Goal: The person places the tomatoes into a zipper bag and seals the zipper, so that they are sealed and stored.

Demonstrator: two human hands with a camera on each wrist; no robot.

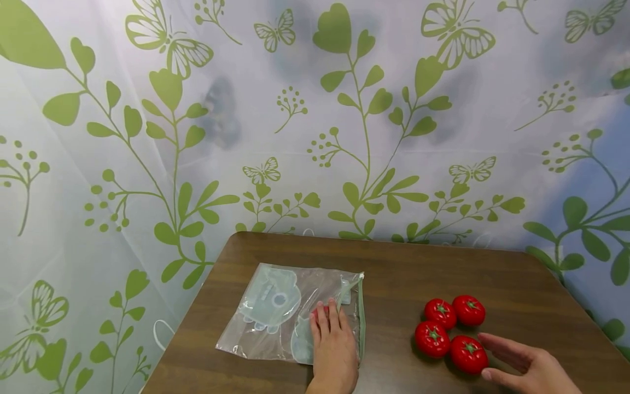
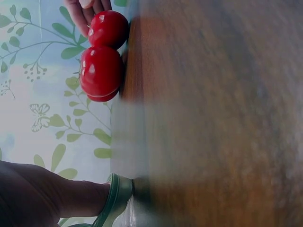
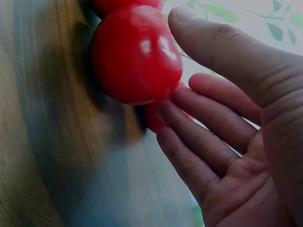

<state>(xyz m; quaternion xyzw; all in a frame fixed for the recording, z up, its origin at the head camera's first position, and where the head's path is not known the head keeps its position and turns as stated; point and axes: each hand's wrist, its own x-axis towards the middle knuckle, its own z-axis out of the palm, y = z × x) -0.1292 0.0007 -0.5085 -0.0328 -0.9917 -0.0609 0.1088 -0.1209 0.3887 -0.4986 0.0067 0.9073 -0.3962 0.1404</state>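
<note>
My left hand [image 1: 332, 347] lies with straight fingers on a clear plastic bag [image 1: 315, 279] with pale green cartoon prints and a green zip edge [image 1: 362, 323]. A red patch [image 1: 322, 311] shows beside its fingers. The left wrist view has the thumb [image 2: 83, 196] right at the green edge. On the right, several glossy red tomatoes with green star-shaped tops sit in a cluster. My right hand [image 1: 534, 364] is beside the nearest tomato [image 1: 468, 354], fingertips close to its right side. In the right wrist view, the thumb and extended fingers stand apart near that tomato [image 3: 137, 56].
Both the bag and the tomatoes lie on a dark brown wooden table [image 1: 394, 262]. Behind it hangs a pale curtain [image 1: 275, 180] printed with green leaves and butterflies. Table surface separates the bag from the tomatoes.
</note>
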